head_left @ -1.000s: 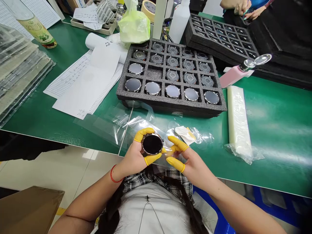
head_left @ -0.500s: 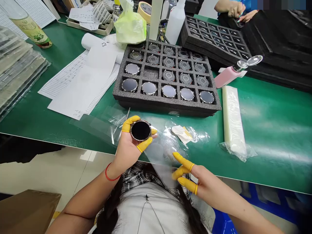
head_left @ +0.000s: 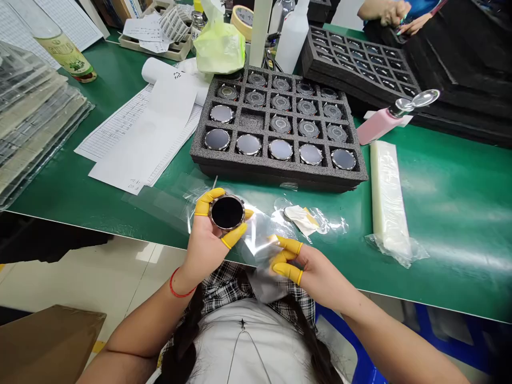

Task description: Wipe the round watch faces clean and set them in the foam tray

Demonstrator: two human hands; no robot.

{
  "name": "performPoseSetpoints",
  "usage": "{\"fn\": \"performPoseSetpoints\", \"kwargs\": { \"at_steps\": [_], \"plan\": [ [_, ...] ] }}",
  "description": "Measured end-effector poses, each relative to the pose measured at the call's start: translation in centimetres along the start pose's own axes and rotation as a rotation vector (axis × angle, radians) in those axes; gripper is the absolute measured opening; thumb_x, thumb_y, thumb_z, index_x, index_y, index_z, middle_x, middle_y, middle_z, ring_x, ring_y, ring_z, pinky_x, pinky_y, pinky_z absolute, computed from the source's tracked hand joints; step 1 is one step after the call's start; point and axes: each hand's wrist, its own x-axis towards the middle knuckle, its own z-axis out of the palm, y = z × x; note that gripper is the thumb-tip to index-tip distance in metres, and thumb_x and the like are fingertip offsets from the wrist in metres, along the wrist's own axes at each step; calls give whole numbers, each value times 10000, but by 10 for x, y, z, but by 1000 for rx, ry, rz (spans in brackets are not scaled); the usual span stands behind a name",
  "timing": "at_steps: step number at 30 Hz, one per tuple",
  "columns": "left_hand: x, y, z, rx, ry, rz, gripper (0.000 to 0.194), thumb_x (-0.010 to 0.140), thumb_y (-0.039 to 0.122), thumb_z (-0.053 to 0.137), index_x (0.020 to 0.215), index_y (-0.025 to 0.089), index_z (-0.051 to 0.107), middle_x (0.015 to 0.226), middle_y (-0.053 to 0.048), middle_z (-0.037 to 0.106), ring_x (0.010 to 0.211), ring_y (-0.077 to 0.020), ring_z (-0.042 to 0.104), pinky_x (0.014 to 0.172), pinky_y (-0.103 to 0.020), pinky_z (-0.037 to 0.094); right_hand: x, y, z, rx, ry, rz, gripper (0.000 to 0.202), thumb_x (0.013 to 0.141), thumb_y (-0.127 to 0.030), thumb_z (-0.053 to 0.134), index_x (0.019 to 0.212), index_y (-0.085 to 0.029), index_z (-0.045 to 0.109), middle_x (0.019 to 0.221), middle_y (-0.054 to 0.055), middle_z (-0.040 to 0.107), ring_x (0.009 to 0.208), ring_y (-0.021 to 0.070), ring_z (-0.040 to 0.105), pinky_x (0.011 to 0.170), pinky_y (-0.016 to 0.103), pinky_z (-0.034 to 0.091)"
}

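A round black-faced watch (head_left: 228, 212) is in my left hand (head_left: 206, 242), gripped by its rim with yellow-covered fingers. My right hand (head_left: 308, 264), with yellow finger covers too, has its fingers drawn together at a clear plastic film (head_left: 262, 250) just right of the watch. The film hangs over the table edge. Behind my hands stands a black foam tray (head_left: 276, 173) with round watches in its compartments; one compartment in the second row from the front is without a watch. A white cloth piece (head_left: 302, 220) lies on crumpled clear plastic right of the film.
A wrapped white block (head_left: 390, 202) and a pink bottle (head_left: 378, 125) are at the right. Paper sheets (head_left: 132, 144) lie left of the tray, near stacked plastic trays (head_left: 32, 117). Another foam tray (head_left: 360, 64) and another person's hands (head_left: 400, 18) are at the back.
My right hand has moved left and closed its fingers at the clear film. My left hand still holds the watch. The view has shifted slightly.
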Motion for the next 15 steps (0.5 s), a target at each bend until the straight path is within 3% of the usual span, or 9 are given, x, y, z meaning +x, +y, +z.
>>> {"fn": "performPoseSetpoints", "kwargs": {
  "at_steps": [5,11,15],
  "plan": [
    [9,1,-7,14,62,39,582,701,121,777,1150,267,438,1047,3,650,868,-160,740,854,-331,617,-7,-4,-8,113,-149,77,503,909,-254,545,1401,-186,459,847,41,732,744,155,627,657,288,481],
    [9,-2,-8,10,27,51,555,741,144,750,1167,269,416,1067,3,620,885,-169,737,875,-379,615,-10,-10,-11,-130,-133,65,448,899,-222,550,1347,-199,534,876,33,757,836,180,677,806,351,528],
    [10,4,-14,-9,70,97,560,730,125,759,1154,268,422,1074,9,606,900,-161,732,856,-350,626,-11,-11,-17,-106,-81,113,463,905,-258,542,1359,-173,513,941,65,762,894,213,690,824,396,541]
  ]
}}
